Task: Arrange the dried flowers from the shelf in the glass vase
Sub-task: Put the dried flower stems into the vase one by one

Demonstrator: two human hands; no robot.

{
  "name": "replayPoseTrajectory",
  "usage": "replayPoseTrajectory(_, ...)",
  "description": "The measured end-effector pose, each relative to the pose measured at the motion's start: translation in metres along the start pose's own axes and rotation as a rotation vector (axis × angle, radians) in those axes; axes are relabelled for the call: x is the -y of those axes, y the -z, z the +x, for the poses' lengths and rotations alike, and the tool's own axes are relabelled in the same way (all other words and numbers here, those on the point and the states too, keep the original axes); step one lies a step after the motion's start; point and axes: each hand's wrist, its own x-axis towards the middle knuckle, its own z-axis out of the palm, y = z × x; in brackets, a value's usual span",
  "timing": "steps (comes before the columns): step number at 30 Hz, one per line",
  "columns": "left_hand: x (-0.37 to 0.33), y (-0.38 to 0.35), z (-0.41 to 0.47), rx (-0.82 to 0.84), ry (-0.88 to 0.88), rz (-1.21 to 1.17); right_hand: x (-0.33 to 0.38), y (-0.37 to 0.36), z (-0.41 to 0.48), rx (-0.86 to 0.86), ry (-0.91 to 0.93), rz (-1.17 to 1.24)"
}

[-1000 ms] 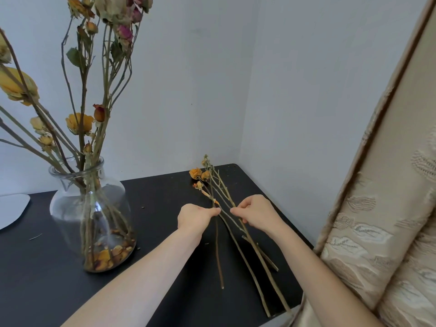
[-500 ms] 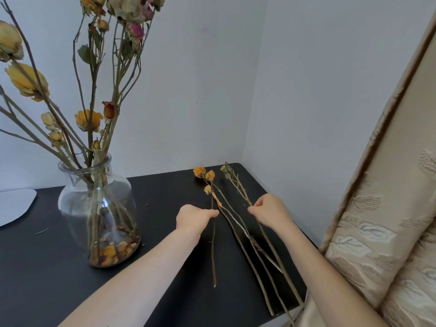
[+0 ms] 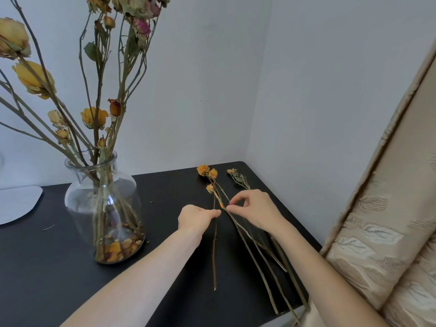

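Note:
A round glass vase (image 3: 103,208) stands on the black shelf (image 3: 47,267) at the left, holding several dried roses (image 3: 94,116) on tall stems, with fallen petals at its bottom. Loose dried flower stems (image 3: 247,241) with small orange blooms (image 3: 203,169) lie on the shelf at the right. My left hand (image 3: 195,218) pinches one thin stem (image 3: 214,253) that points toward me. My right hand (image 3: 256,210) pinches a neighbouring stem close beside the left fingertips, over the other loose stems.
White walls meet in a corner just behind the shelf. A beige patterned curtain (image 3: 377,220) hangs at the right, close to the shelf's edge. A flat white object (image 3: 16,204) lies at the far left. Small dried bits are scattered on the shelf.
My right hand swung out to the right, then came back beside the left fingertips. The thin stem in my left hand now lies apart from the bundle. The view has shifted right.

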Motion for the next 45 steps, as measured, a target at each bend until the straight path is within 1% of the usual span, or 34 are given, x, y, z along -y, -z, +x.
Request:
replayPoseTrajectory(1,-0.001,0.0,-0.002,-0.004,-0.013,0.004,0.004,-0.002,0.0,0.054,0.007,-0.031)
replayPoseTrajectory(3,-0.003,0.001,-0.006,-0.002,-0.038,0.01,0.006,-0.006,0.002,0.108,-0.01,-0.092)
replayPoseTrajectory(6,-0.006,0.002,-0.01,0.012,-0.062,0.021,0.006,-0.007,0.003,0.129,-0.038,-0.05)
replayPoseTrajectory(12,-0.007,0.005,-0.011,0.042,-0.05,0.019,0.011,0.013,0.003,0.067,-0.041,0.127)
replayPoseTrajectory(19,-0.007,0.005,-0.012,0.064,-0.038,-0.005,0.012,0.033,0.006,-0.026,-0.091,0.337)
replayPoseTrajectory(26,-0.008,0.018,-0.021,0.085,-0.086,-0.034,0.014,0.035,0.004,-0.054,-0.168,0.569)
replayPoseTrajectory(29,-0.012,0.034,-0.03,0.092,-0.145,-0.054,0.024,0.036,0.003,-0.07,-0.17,0.666)
replayPoseTrajectory(34,-0.014,0.071,-0.059,0.099,-0.318,0.029,0.05,0.036,-0.001,-0.137,-0.105,0.817)
replayPoseTrajectory(40,0.005,0.13,-0.096,0.154,-0.548,0.117,0.087,0.029,-0.012,-0.178,0.008,0.882)
replayPoseTrajectory(42,0.012,0.152,-0.106,0.123,-0.611,0.108,0.098,0.027,-0.016,-0.179,0.032,0.883)
replayPoseTrajectory(45,0.021,0.184,-0.117,0.008,-0.687,0.078,0.113,0.024,-0.021,-0.184,0.057,0.88)
